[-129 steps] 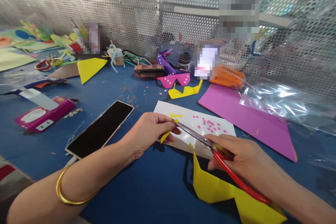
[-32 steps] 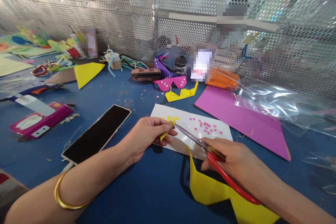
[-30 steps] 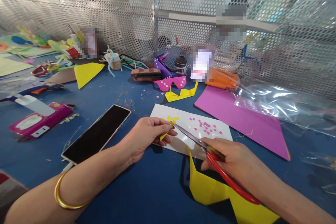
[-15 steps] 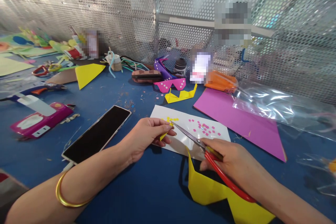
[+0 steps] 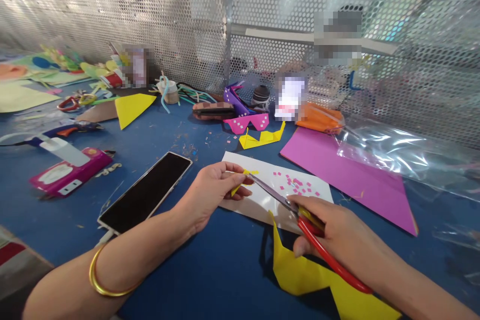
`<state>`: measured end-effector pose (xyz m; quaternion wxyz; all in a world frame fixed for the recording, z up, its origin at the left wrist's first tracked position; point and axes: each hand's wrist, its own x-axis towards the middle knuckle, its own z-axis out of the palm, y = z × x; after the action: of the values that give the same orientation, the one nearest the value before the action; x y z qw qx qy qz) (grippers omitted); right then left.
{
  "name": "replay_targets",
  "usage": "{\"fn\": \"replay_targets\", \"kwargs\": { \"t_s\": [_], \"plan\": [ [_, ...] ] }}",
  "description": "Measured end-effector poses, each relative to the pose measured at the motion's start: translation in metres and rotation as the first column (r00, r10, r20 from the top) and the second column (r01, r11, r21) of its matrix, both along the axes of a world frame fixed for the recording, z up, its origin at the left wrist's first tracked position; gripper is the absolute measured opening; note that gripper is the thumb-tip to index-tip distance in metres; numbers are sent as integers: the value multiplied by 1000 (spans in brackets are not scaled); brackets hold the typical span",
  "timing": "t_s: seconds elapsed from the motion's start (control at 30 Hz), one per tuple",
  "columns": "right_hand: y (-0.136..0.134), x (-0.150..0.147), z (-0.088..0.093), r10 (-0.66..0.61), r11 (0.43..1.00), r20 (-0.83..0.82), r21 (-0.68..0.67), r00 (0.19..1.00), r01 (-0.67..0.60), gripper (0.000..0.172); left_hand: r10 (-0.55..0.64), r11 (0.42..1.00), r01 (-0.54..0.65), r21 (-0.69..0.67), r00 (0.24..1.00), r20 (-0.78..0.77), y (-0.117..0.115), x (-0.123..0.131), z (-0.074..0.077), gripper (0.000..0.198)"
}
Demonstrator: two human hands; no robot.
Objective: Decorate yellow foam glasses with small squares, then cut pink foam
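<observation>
My left hand [image 5: 221,186] pinches a small strip of yellow paper [image 5: 235,190] above the left part of a white sheet [image 5: 264,200]. Red-handled scissors [image 5: 330,260] are gripped in my right hand [image 5: 330,225], their blades pointing left with the tips at the strip by my left fingertips. Tiny pink paper squares [image 5: 298,185] lie scattered on the sheet, and small yellow bits show near my left fingers. Below my right hand lies a yellow paper glasses shape [image 5: 300,275], partly covered by the hand and scissors.
A black-screened phone [image 5: 146,192] and a magenta device [image 5: 69,172] lie to the left. Purple sheets [image 5: 348,175] and clear plastic [image 5: 405,152] are at right. Behind the white sheet sit pink paper glasses [image 5: 247,122], a yellow paper piece [image 5: 262,137] and an orange pouch [image 5: 318,117].
The whole view has shifted slightly, so things sit a little further right. The scissor tips stay at the yellow strip, and both hands keep their hold.
</observation>
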<state>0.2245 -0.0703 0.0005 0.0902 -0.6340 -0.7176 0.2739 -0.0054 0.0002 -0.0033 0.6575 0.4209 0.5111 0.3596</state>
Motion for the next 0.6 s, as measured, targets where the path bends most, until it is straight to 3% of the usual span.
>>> {"fn": "replay_targets", "kwargs": {
  "t_s": [0.27,0.6],
  "plan": [
    [-1,-2,2,20,999,-105,-35,994,-24,12,-40,999,41,20,999,-26,-2,2,0,3],
    [2,-1,1,41,998,-213,-44,976,-52,4,-76,997,76,22,997,-12,-1,1,0,6]
  ]
}}
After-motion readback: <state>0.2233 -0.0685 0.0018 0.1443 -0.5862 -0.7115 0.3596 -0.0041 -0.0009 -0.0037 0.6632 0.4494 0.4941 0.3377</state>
